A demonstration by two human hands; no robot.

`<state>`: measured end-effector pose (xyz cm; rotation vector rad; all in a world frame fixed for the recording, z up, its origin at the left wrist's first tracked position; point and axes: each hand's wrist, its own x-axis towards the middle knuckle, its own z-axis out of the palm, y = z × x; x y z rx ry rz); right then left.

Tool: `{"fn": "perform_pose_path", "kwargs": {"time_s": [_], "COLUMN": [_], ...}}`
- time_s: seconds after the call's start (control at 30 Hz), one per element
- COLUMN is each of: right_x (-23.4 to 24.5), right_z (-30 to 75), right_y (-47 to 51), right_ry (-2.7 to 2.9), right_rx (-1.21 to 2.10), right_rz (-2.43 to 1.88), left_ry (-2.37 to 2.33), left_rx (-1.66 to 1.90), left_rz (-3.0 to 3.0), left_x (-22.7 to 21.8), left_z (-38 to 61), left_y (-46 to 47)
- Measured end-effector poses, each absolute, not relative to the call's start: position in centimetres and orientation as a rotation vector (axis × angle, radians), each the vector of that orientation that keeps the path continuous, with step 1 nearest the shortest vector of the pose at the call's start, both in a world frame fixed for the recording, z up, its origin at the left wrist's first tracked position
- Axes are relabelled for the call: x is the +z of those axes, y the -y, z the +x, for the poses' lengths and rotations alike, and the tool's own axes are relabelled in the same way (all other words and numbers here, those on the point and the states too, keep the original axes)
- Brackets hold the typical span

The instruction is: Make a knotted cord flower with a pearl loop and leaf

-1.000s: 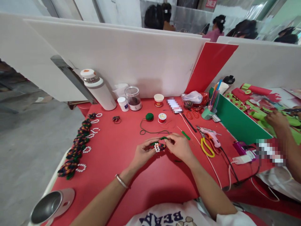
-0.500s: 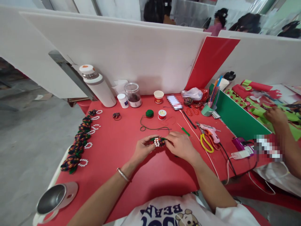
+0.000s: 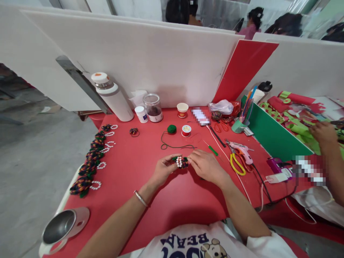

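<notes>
Beaded yarn pc point(image 3: 182, 162) held btwn L fingers point(image 3: 167, 159) & R fingers point(image 3: 195, 161).

We look down on a red table point(image 3: 126, 161), where our left hand point(image 3: 164, 168) pinches a small multicoloured yarn piece point(image 3: 185, 163) with white beads point(image 3: 179, 162) on it. The fingertips of our right hand point(image 3: 204, 163) grip its right edge. Just beyond lie a green yarn ball point(image 3: 171, 129), with a green strand point(image 3: 173, 147) curling from it, and a spool of red thread point(image 3: 186, 130). To our right we see a green-handled tool point(image 3: 213, 149), yellow-handled pliers point(image 3: 237, 166) and a pink glue gun point(image 3: 243, 152). To our left, 6 similar pieces point(image 3: 94, 155) form a row, with a mug point(image 3: 80, 218) nearer us. Past a green divider point(image 3: 279, 132), a co-worker's hand point(image 3: 324, 134) is over red and green material point(image 3: 298, 125).
</notes>
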<state>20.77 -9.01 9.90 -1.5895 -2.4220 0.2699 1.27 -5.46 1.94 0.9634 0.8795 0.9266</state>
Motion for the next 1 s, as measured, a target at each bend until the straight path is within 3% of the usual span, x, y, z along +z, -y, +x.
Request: {"fn": "perform_pose_path", "kwargs": {"time_s": [0.53,1.0], "right_x": [6.2,5.7], "right_z": [20.5,20.0], "right_y": [9.5,9.6], "right_ry": [1.756,1.687], "right_rx": [0.716,0.541], "right_rz": [-1.357,-1.39], "left_ry": [-0.793,-0.768], "left_rx": [0.936,0.948], "left_rz": [0.762,0.71], "left_x": [1.6,1.1], "left_z": [1.6,1.8], "left_y": [5.4,5.6]}}
